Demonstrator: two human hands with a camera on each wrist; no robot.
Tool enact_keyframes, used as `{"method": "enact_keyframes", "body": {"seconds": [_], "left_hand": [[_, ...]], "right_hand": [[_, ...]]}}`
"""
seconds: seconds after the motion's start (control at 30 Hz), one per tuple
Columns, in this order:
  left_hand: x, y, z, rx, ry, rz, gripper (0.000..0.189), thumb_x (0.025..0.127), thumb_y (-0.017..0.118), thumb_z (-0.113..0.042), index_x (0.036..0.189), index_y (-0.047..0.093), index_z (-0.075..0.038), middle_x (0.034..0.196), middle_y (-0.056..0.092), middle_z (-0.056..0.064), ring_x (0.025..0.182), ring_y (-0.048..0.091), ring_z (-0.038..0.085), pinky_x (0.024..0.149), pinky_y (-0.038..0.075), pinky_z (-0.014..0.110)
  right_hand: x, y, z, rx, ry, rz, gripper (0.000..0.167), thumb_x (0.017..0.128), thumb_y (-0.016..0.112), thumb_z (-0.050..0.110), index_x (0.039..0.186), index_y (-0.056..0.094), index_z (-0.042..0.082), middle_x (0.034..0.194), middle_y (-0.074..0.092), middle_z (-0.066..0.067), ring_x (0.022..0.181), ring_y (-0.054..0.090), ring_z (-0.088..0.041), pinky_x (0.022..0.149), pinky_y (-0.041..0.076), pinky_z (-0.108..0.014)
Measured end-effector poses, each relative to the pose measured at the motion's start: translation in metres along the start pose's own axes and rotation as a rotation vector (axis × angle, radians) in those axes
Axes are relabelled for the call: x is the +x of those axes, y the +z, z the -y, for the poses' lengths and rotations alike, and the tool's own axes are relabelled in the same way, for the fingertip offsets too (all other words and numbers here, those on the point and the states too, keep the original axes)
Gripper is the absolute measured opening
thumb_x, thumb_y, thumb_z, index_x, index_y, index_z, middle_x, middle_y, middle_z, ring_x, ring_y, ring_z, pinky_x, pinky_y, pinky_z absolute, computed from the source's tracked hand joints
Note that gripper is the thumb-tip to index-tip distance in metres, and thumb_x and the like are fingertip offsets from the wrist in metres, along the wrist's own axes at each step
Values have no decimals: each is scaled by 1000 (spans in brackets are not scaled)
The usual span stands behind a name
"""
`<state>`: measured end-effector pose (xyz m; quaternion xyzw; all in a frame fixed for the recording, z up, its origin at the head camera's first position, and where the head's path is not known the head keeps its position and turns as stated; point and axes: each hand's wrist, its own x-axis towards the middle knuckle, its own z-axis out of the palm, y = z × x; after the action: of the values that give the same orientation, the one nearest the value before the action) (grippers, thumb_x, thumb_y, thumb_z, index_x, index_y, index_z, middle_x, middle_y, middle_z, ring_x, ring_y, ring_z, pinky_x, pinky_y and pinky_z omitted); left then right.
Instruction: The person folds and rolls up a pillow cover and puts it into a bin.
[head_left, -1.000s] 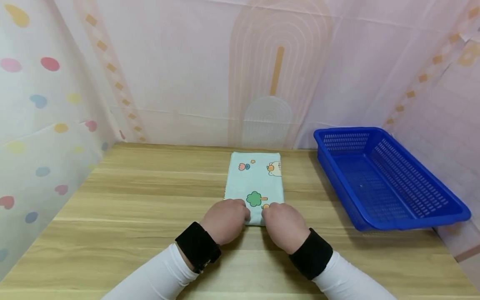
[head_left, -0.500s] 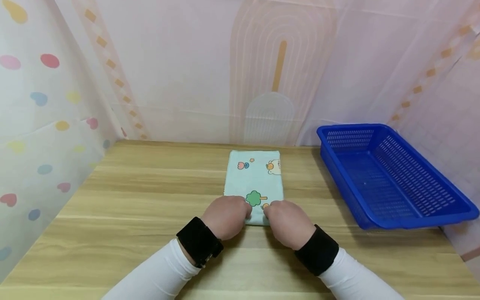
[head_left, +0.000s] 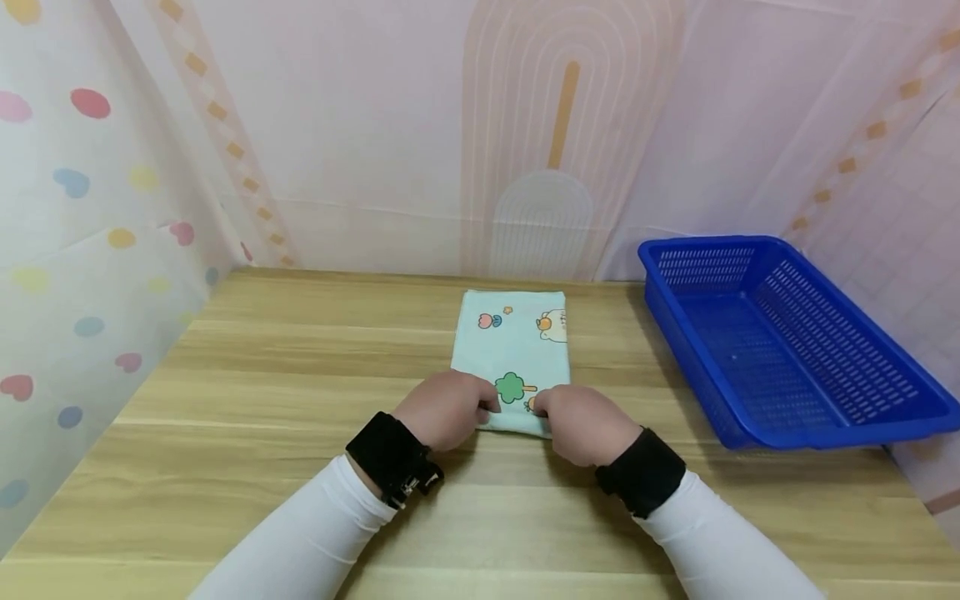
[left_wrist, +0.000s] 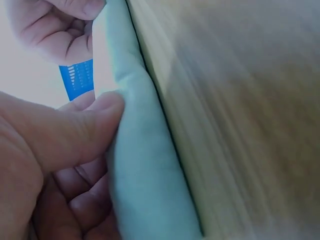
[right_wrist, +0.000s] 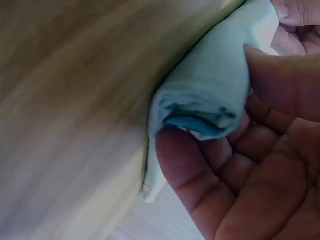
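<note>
The left hand (head_left: 444,410) pinches the near left edge of a folded pale-green cloth (head_left: 513,346), thumb on top and fingers curled beneath, as the left wrist view shows. The right hand (head_left: 585,423) grips the near right edge of the same cloth, its fingers wrapped under a rolled fold while the thumb presses from above. Both hands sit close together, nearly touching, with black wrist bands and white sleeves behind them.

The cloth lies flat on the wooden surface (head_left: 262,400), roughly in the middle, stretching away from the hands toward the far edge. It carries cartoon prints: a green tree, a small bear, a flower.

To the right, well apart from the cloth, a blue perforated basket (head_left: 855,429) rests on the surface, reaching from the far right corner toward the near side.

The surface has pale wood grain running left to right. Pinkish sheets enclose it: coloured hearts and dots on the left wall, an arch pattern on the far wall.
</note>
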<state>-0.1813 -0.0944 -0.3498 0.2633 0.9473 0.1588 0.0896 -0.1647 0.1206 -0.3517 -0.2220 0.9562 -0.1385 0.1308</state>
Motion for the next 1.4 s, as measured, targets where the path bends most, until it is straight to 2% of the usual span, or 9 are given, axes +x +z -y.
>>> {"method": "enact_keyframes", "body": {"seconds": [0.13, 0.23, 0.33, 0.53, 0.73, 0.93, 1.03, 1.2, 1.4], "left_hand": [[4, -5, 2, -47, -27, 13, 14, 98, 72, -9, 96, 77, -22, 95, 75, -9, 92, 66, 14, 88, 55, 35], [7, -8, 2, -67, -42, 22, 14, 99, 70, -9, 96, 73, -22, 93, 72, -8, 89, 64, 15, 86, 54, 36], [10, -9, 2, -74, -47, 22, 15, 100, 69, -9, 92, 69, -22, 89, 69, -8, 84, 61, 16, 82, 52, 35], [12, -11, 0, -62, -52, 0, 19, 100, 69, -7, 88, 70, -22, 91, 71, -9, 84, 61, 14, 82, 53, 33], [13, -9, -6, 59, -45, -3, 20, 98, 65, -3, 95, 78, -18, 99, 72, -2, 89, 65, 20, 85, 56, 35], [6, 0, -16, 236, 37, -86, 26, 90, 67, 8, 84, 75, -16, 82, 65, 2, 70, 55, 18, 64, 49, 30], [-1, 6, -18, 270, 49, -105, 27, 88, 69, 9, 82, 73, -17, 79, 64, 0, 68, 53, 16, 62, 47, 29], [-11, 10, -17, 338, 111, -116, 25, 85, 70, 7, 84, 77, -16, 84, 65, 3, 74, 59, 20, 69, 53, 31], [-10, 10, -17, 360, 124, -134, 24, 85, 71, 6, 81, 77, -17, 82, 63, 2, 73, 57, 20, 69, 52, 30]], "right_hand": [[5, -6, -5, 24, 11, 42, 12, 100, 65, 3, 107, 73, 8, 90, 65, -2, 80, 57, -20, 81, 53, -36], [10, -10, -8, 47, 27, 62, 10, 100, 65, 5, 105, 72, 9, 92, 66, -2, 82, 57, -20, 81, 52, -35], [14, -13, -12, 84, 47, 66, 4, 100, 68, 7, 99, 68, 11, 89, 64, -2, 81, 57, -20, 76, 49, -33], [16, -20, -13, 159, 94, 41, 12, 97, 73, 8, 90, 64, 14, 85, 63, -2, 79, 56, -20, 70, 44, -31], [15, -14, -4, 26, 79, -45, 11, 95, 71, 1, 92, 75, 11, 89, 70, -2, 80, 58, -19, 81, 54, -35], [8, 0, 6, -41, 20, -140, 16, 92, 69, -6, 94, 74, 9, 84, 70, -2, 74, 56, -17, 77, 56, -36], [4, 5, 8, -50, -10, -178, 17, 92, 70, -7, 92, 74, 9, 85, 72, -2, 74, 59, -17, 78, 57, -37], [-1, 8, 11, -85, -47, -197, 16, 90, 71, -7, 92, 79, 7, 87, 75, -6, 76, 63, -18, 79, 59, -38], [-2, 10, 11, -131, -90, -219, 13, 90, 73, -3, 85, 77, 8, 77, 66, -2, 69, 56, -14, 70, 55, -34]]}}
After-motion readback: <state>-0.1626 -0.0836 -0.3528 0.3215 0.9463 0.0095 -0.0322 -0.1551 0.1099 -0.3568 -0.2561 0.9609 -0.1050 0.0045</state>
